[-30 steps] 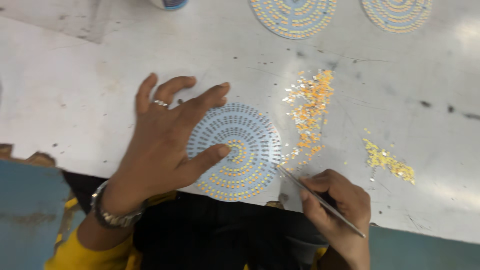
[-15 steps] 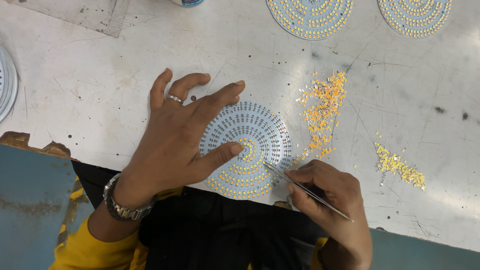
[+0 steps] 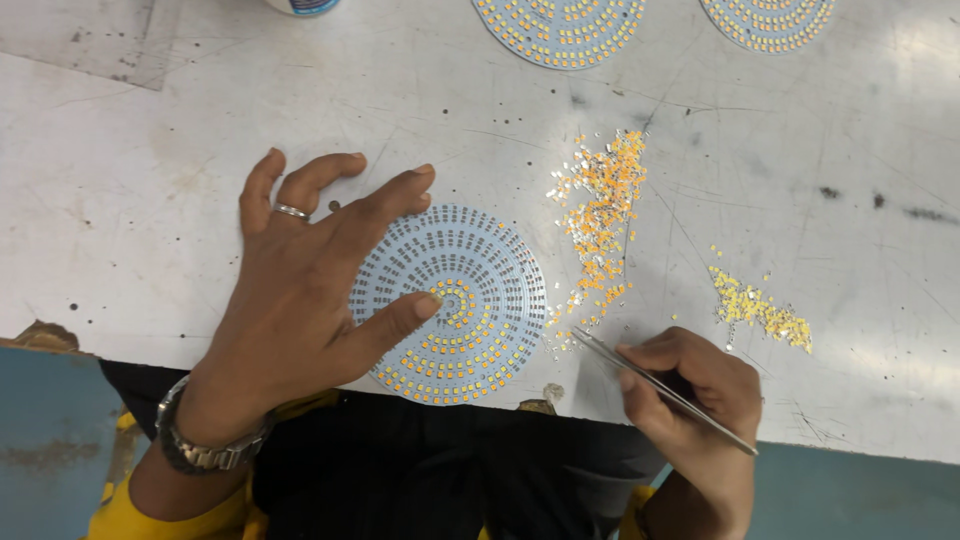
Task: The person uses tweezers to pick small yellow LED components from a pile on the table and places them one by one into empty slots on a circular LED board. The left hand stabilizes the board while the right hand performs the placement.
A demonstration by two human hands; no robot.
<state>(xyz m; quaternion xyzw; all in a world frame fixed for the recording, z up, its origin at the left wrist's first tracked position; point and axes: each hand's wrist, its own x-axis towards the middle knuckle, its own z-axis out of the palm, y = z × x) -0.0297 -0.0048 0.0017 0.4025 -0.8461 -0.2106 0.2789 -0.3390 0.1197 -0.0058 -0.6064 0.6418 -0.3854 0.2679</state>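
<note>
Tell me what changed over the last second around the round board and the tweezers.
The right hand drew the metal tweezers off the round blue-and-white circuit board, so their tips now sit just right of its lower edge, below the orange pile of tiny chips. Nothing was let go or newly grasped. The left hand stays spread on the board, thumb near its centre; the yellow chip pile is unchanged.
</note>
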